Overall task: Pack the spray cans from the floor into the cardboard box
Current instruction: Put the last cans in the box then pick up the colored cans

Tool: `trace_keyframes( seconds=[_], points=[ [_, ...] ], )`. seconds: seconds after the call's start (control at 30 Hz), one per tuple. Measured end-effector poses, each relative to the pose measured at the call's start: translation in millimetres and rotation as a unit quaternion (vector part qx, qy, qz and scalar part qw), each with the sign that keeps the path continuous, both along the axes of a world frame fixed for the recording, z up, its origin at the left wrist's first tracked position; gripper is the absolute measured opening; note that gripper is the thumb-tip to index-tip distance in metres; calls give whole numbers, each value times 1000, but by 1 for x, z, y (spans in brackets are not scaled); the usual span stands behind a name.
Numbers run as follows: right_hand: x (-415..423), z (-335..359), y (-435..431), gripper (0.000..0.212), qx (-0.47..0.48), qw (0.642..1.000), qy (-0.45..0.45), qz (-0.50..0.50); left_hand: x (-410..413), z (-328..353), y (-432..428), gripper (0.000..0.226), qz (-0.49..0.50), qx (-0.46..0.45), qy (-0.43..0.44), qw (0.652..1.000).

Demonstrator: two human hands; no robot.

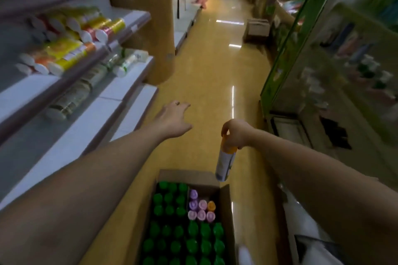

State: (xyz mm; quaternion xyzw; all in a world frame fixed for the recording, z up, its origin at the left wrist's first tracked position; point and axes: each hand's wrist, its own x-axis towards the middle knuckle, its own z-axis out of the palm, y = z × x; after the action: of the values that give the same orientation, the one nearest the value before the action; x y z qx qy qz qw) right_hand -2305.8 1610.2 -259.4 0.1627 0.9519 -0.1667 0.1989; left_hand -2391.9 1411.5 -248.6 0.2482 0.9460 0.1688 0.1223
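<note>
Gripping spray can (225, 162) in right hand (235, 133), left hand (174, 118) splayed, glossy aisle floor (215, 75)

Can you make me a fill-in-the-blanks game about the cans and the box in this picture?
1. The right hand holds a can by its ____ cap.
2. Most caps in the box are ____.
3. The left hand holds ____.
4. The one orange cap already in the box stands beside the ____ caps.

Missing words: orange; green; nothing; purple
</note>
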Motion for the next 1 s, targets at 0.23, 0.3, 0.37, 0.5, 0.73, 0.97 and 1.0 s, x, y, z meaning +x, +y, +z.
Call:
trace_keyframes(
  seconds=[0.23,0.3,0.37,0.5,0.73,0.97,1.0],
  points=[
    [-42,-162,40,49,-41,997,-60,41,-44,-125,44,76,62,-20,-64,996],
    [-51,-212,52,44,-60,995,-66,35,-49,-175,59,73,83,-24,-87,992],
    [-56,-264,60,40,-75,995,-60,27,-49,-229,72,71,87,-42,-123,988],
    [-66,-371,73,37,-98,994,-51,2,-37,-344,87,70,117,-56,-152,980],
    [-72,-520,83,38,-144,987,-69,-38,12,-508,90,67,154,-38,-168,973],
    [-69,-619,58,42,-181,978,-97,-46,41,-597,85,63,184,-9,-189,965],
    [-68,-627,54,44,-178,978,-98,-49,43,-603,84,63,185,-6,-188,964]
  ],
)
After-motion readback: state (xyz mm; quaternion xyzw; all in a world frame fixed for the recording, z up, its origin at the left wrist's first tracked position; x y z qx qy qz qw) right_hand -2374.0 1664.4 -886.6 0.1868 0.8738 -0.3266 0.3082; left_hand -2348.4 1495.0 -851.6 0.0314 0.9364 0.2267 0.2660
